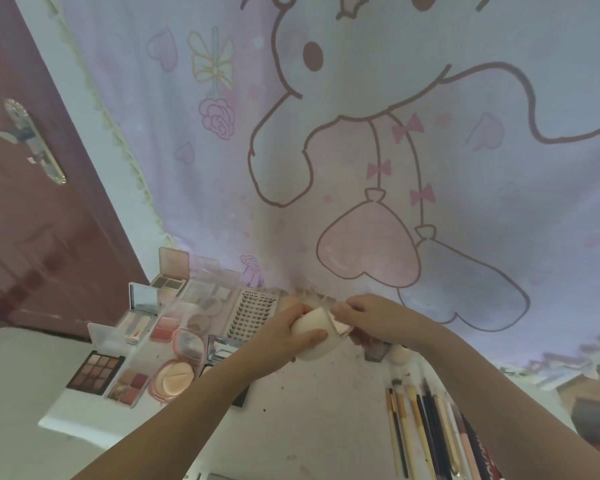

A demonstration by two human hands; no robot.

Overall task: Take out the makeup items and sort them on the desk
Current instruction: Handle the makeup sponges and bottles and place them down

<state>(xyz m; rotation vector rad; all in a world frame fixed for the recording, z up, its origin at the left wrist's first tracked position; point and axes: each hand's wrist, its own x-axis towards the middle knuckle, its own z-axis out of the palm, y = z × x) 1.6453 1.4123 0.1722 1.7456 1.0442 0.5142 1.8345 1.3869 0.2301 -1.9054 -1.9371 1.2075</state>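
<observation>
Above the desk (326,427), the left hand (284,341) grips a cream makeup sponge (310,329) while the right hand (368,317) pinches its clear case (340,323), probably to free it (palettes (96,370) left, brushes (426,427) right, already grouped by kind).

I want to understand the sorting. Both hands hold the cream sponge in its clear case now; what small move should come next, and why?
Probably lift the cream sponge out of the clear case. The left hand grips the sponge, the right hand holds the case's open flap, and another sponge already lies on the desk just right of the hands, so it likely belongs there.
</observation>
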